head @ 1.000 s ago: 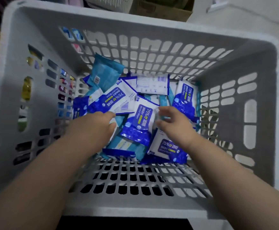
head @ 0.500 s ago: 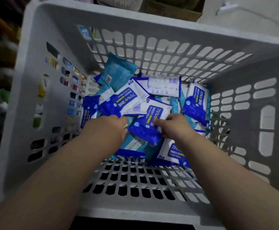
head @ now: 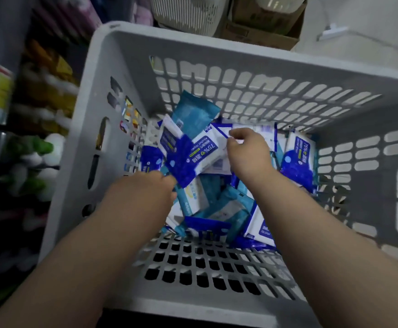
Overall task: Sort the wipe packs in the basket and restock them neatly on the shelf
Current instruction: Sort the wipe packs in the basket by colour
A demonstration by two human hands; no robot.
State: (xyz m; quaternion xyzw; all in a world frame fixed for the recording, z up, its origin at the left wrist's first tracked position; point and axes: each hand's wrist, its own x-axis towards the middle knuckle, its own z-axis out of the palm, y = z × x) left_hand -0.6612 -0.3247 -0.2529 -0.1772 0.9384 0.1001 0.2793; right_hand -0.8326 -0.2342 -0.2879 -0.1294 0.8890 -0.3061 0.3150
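A grey slotted plastic basket (head: 217,45) holds several loose wipe packs, some blue-and-white and marked 75%, some teal (head: 193,110). My left hand (head: 146,195) grips the near dark-blue end of a tilted 75% pack (head: 193,157) at the pile's left. My right hand (head: 247,152) reaches further in, its fingers curled and pinching the far white end of that pack. Another 75% pack (head: 297,159) leans against the right wall. Both forearms hide parts of the pile.
Blurred shelves of colourful goods (head: 39,91) stand close on the left. Beyond the basket are beige ribbed bins (head: 186,13) and a cardboard box (head: 259,29). A pale floor or wall (head: 371,24) lies to the upper right.
The view swung right and nearer. My right hand moved deeper into the basket to the pack's far end. The 75% pack has lifted and tilted between both hands.
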